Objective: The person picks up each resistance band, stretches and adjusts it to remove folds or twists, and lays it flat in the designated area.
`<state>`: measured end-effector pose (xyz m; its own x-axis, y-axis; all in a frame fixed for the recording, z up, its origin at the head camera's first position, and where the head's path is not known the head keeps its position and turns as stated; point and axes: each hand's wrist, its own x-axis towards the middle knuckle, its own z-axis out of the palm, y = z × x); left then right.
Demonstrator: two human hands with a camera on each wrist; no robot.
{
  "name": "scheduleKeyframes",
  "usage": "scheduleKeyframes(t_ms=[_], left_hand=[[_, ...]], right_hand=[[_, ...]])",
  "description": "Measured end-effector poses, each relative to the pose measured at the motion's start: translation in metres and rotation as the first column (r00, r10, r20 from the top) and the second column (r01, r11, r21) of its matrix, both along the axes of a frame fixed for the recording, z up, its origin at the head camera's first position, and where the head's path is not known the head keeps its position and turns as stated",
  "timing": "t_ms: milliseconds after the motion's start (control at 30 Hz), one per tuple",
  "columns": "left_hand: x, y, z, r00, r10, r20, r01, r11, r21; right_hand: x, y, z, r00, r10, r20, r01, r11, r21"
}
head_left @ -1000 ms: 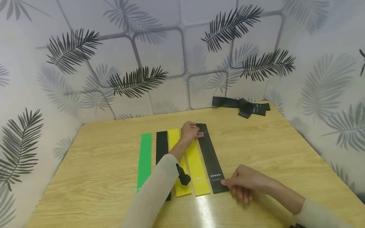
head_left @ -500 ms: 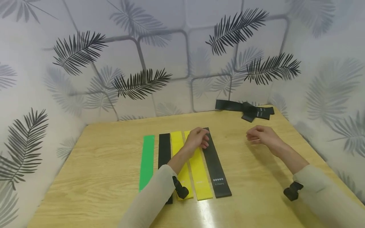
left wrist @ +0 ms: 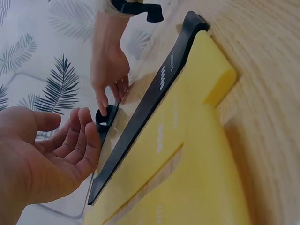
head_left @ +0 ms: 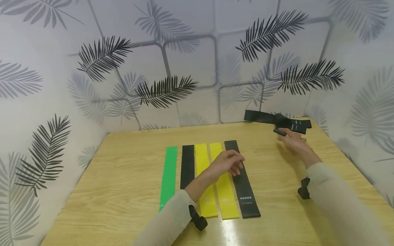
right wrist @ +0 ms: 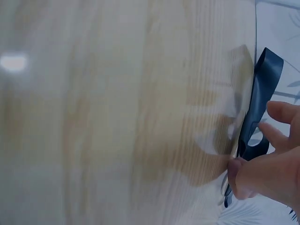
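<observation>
R hand (head_left: pixel 290 138) reached black band pile (head_left: pixel 278 120), fingers spread, touching, no grip yet. L hand (head_left: pixel 229 163) relaxed, empty, over laid-out black band (head_left: pixel 243 184). Best pinch one loop only, lift clear.

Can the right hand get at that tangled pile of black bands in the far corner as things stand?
Probably yes. The right hand is already at the near edge of the black band pile, its fingertips at or touching it, and nothing lies between them on the table.
</observation>
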<state>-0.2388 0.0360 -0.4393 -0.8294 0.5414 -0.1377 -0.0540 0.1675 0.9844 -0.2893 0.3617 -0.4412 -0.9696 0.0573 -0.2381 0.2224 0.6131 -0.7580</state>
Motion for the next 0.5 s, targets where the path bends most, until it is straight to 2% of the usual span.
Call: scheduleKeyframes(t_ms=[100, 200, 267, 400, 500], left_hand=[[0.001, 0.0, 0.001, 1.0, -0.003, -0.007, 0.003, 1.0, 0.001], [0.003, -0.001, 0.0, 1.0, 0.003, -0.013, -0.003, 1.0, 0.008], [0.003, -0.001, 0.0, 1.0, 0.005, -0.012, -0.005, 1.0, 0.015], [0.004, 0.0, 0.001, 1.0, 0.001, -0.012, 0.0, 1.0, 0.026], [0.003, 0.0, 0.002, 1.0, 0.005, -0.019, -0.004, 0.999, 0.037]], right_hand=[[-0.006, -0.003, -0.001, 0.998, 0.059, 0.025, -0.061, 0.993, 0.103], [-0.006, -0.006, -0.001, 0.996, 0.084, 0.028, -0.087, 0.983, 0.159], [-0.005, -0.008, -0.001, 0.996, 0.083, 0.017, -0.085, 0.978, 0.193], [-0.007, -0.013, -0.009, 0.998, 0.038, -0.048, -0.026, 0.974, 0.226], [-0.01, -0.018, -0.012, 0.995, 0.017, -0.095, 0.002, 0.98, 0.198]])
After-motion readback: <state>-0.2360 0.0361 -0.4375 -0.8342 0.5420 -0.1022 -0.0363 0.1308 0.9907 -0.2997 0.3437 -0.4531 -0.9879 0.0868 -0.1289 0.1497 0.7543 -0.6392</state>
